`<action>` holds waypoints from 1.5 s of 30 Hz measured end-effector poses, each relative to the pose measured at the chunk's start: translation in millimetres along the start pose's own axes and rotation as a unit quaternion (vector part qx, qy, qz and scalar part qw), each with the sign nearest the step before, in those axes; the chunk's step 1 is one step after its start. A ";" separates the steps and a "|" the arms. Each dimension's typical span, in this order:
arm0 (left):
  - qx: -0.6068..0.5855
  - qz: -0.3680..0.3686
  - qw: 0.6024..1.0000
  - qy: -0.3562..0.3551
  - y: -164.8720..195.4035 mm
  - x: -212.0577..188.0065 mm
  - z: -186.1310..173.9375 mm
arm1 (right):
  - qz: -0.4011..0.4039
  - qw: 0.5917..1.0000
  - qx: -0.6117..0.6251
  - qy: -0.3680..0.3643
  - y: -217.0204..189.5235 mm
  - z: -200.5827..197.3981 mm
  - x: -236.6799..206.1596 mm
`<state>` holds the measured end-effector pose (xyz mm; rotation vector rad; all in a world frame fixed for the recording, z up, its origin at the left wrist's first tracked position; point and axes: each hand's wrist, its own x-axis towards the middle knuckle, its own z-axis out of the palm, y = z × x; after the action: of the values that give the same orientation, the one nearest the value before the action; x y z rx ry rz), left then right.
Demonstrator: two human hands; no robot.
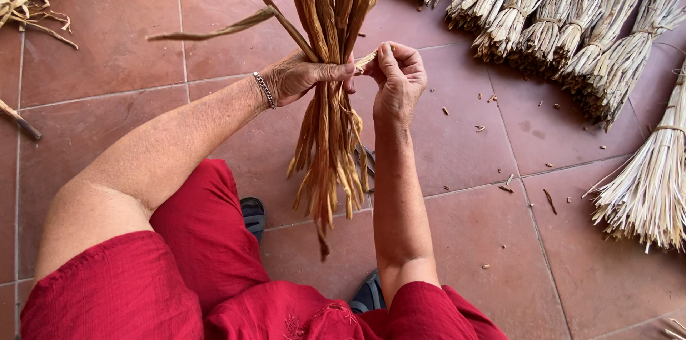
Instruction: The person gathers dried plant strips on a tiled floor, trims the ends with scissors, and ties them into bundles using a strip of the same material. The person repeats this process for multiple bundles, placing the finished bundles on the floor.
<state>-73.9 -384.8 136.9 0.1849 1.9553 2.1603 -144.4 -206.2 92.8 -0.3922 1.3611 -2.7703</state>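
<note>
You held the bundle of dried leaves (330,97) upright above the tiled floor (464,240), left hand (304,76) clamped round its middle to keep the stalks together, while your right hand (396,76) pinched a binding strip (366,60) beside it. Tied bundles (572,18) lay toward the floor's far right edge.

Golden-brown dried leaves (330,97) are seen at centre. Pale straw-coloured bundles (572,18) are laid out far right on terracotta-red floor tiles (107,54), crossed by light grout lines. Bright red clothing (200,268) is worn; a silver bracelet (265,90) is glimpsed.
</note>
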 end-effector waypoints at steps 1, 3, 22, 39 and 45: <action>0.013 0.011 1.000 -0.004 -3.1 0.8 -3.0 | 0.005 1.000 -0.015 -0.011 -3.7 0.9 -2.5; 0.015 0.024 0.999 0.014 -6.7 3.5 -11.9 | 0.019 0.999 -0.046 -0.018 -11.7 3.2 -6.6; -0.059 0.041 0.990 0.123 9.6 -11.1 5.3 | -0.016 0.922 -0.323 -0.213 -1.3 24.9 -70.8; 0.289 0.101 0.945 0.112 26.1 -17.3 -9.8 | 0.056 0.986 0.029 -0.154 -3.6 9.1 -27.0; 0.519 -0.066 0.836 0.166 22.9 -31.6 -1.1 | 0.058 0.988 0.053 -0.133 0.2 -4.9 -21.5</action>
<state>-45.4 -395.7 161.3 -0.1771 3.0221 0.8556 -124.8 -199.5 85.3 -0.6289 1.1317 -2.5693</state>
